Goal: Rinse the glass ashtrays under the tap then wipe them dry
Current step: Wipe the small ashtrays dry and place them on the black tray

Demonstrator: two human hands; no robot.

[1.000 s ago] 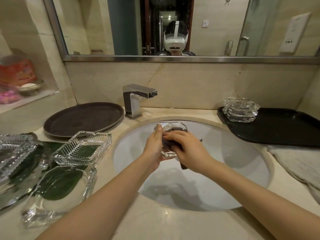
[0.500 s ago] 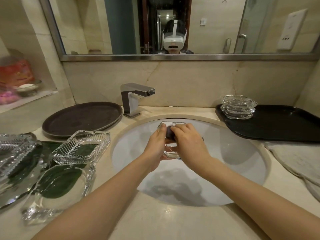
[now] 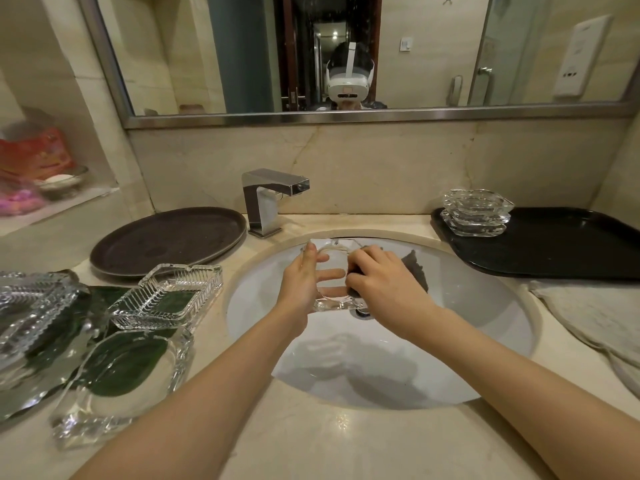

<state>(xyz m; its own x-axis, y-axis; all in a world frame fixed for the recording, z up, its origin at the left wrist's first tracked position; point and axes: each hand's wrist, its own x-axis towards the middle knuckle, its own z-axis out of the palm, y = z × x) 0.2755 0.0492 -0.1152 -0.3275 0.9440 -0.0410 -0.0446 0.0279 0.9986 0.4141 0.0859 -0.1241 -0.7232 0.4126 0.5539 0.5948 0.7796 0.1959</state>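
Over the white sink, my left hand holds a clear glass ashtray tilted on edge, fingers showing through the glass. My right hand grips a dark grey cloth and presses it against the ashtray's right side. The chrome tap stands behind the basin; I see no water running. Two clear ashtrays are stacked on the black tray at the right. Several more glass ashtrays, among them a ribbed rectangular ashtray, lie on the counter at the left.
A round dark tray lies left of the tap. A pale towel lies on the counter at the right. A wall niche at the far left holds coloured packets. A mirror runs above the backsplash.
The ashtray has been turned to face me more openly, and my right hand with the cloth has slid from its front to its right side. The cloth's loose end now shows to the right.
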